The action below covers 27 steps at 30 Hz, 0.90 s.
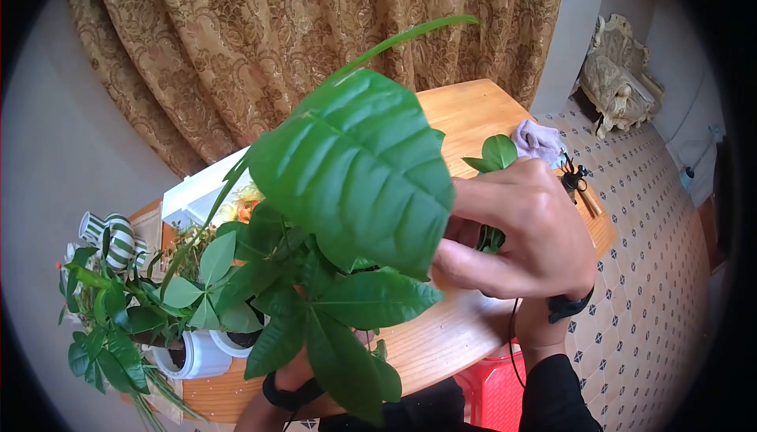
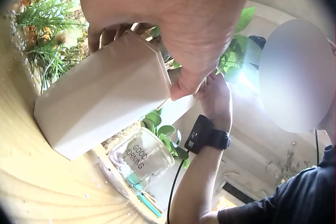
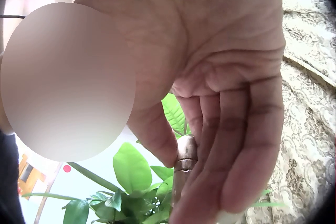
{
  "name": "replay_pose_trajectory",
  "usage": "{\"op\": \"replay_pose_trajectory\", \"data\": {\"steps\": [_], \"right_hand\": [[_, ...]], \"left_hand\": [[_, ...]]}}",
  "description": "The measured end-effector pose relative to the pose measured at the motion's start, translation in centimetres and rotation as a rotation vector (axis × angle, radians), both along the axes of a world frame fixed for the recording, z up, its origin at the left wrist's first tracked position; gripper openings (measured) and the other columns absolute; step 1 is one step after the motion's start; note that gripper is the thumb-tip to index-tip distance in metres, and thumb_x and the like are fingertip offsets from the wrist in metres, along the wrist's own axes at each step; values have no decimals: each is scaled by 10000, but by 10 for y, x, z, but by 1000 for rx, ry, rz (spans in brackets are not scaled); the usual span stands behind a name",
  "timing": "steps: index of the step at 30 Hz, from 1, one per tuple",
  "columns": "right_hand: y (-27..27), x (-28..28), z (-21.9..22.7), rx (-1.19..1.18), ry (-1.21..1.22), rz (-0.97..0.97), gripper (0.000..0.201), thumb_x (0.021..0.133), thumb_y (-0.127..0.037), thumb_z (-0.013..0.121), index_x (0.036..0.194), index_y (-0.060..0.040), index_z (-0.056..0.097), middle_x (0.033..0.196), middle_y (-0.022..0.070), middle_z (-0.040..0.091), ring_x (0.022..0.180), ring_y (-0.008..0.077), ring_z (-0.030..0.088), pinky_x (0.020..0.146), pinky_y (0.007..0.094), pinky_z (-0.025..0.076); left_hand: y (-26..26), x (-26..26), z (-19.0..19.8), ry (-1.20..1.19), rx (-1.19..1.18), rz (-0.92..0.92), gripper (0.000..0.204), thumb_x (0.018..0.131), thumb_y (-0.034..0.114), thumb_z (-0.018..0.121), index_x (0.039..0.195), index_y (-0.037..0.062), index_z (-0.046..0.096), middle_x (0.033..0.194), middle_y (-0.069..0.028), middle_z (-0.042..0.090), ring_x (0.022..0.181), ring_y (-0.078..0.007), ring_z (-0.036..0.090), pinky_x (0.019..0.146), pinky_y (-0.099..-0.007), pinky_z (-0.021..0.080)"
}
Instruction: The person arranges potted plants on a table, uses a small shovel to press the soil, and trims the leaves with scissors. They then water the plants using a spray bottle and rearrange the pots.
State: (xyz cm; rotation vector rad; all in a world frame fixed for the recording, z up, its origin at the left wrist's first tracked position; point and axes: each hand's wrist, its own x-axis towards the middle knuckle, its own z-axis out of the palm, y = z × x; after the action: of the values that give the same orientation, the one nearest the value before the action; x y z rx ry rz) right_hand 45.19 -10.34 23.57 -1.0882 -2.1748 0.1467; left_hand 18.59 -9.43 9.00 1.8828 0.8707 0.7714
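Note:
A tall white pot (image 2: 105, 95) is gripped at its rim by my left hand (image 2: 173, 14), with the thumb on one side and fingers on the other. Broad green leaves (image 1: 355, 168) hide most of that hand (image 1: 296, 373) and the pot in the head view. My right hand (image 1: 524, 235) is raised beside the leaves, fingers bent. In the right wrist view, the thumb and fingers of the right hand (image 3: 226, 87) close around a thick brown stem (image 3: 185, 163), whose blunt top shows between them. Leaves (image 3: 131, 169) spread below and behind it.
White pots (image 1: 197, 357) with plants and a striped green-and-white vase (image 1: 120, 241) stand at the left of the wooden table (image 1: 465, 113). A clear cup (image 2: 142, 155) holds another plant. A cloth (image 1: 539, 142) and black-handled tool (image 1: 574, 180) lie at the right; a red stool (image 1: 497, 389) is below.

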Motion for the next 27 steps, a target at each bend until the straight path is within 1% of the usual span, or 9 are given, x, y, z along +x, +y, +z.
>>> {"op": "replay_pose_trajectory", "data": {"steps": [4,6,7,9,13,17,24,26,27], "right_hand": [[0,-1,-4,-3,61,-10,219,787,-91,688,968,23,735,602,127,624,490,249,631,479,339,462],[2,-1,-4,-2,58,6,212,781,-87,692,958,21,734,604,124,625,486,249,625,475,338,453],[2,-1,-4,-1,56,21,205,775,-82,695,949,19,734,605,121,626,481,249,619,472,337,444],[0,-1,-1,-1,34,-4,197,769,-82,707,937,17,734,608,115,628,482,246,619,473,331,439],[-3,-1,-3,37,82,-71,180,756,-87,744,911,3,739,611,99,631,481,224,617,472,317,427],[-1,3,-4,46,-17,-70,222,751,-136,811,902,8,735,707,104,686,582,262,660,584,342,486],[-1,0,2,80,22,-47,306,747,-218,836,914,9,718,735,91,691,651,263,662,674,363,498],[-3,-6,4,136,112,-80,159,845,-104,759,778,6,666,584,77,656,493,157,667,461,258,474],[-4,-7,4,134,112,-75,159,845,-104,759,778,6,666,584,77,656,493,157,667,461,258,474]], "left_hand": [[-1,3,9,37,107,-22,517,845,78,791,1317,50,581,1253,-98,645,1140,-223,618,977,-376,511],[-6,4,3,-90,-117,76,523,842,81,799,1316,51,579,1255,-95,644,1136,-218,622,971,-371,516],[-5,6,3,-90,-117,77,523,842,81,799,1316,51,579,1255,-95,644,1136,-218,622,971,-371,516],[-4,7,5,-80,7,40,516,834,83,810,1299,49,590,1241,-92,651,1132,-212,626,959,-363,520],[-2,1,-7,-34,33,52,508,820,77,822,1278,47,605,1201,-81,671,1099,-204,641,929,-359,533],[1,-7,-27,-152,-151,-54,505,883,132,763,1333,31,558,1257,-92,639,1132,-207,625,960,-358,528],[4,-25,-77,-374,-471,-253,524,994,229,661,1429,4,475,1355,-113,584,1191,-213,595,1014,-356,518],[4,-28,-76,-320,-486,-243,554,994,246,658,1444,0,449,1370,-118,567,1212,-220,579,1027,-364,509],[4,-30,-76,-261,-500,-240,584,994,263,656,1459,-3,422,1385,-123,550,1232,-226,562,1041,-372,499]]}}
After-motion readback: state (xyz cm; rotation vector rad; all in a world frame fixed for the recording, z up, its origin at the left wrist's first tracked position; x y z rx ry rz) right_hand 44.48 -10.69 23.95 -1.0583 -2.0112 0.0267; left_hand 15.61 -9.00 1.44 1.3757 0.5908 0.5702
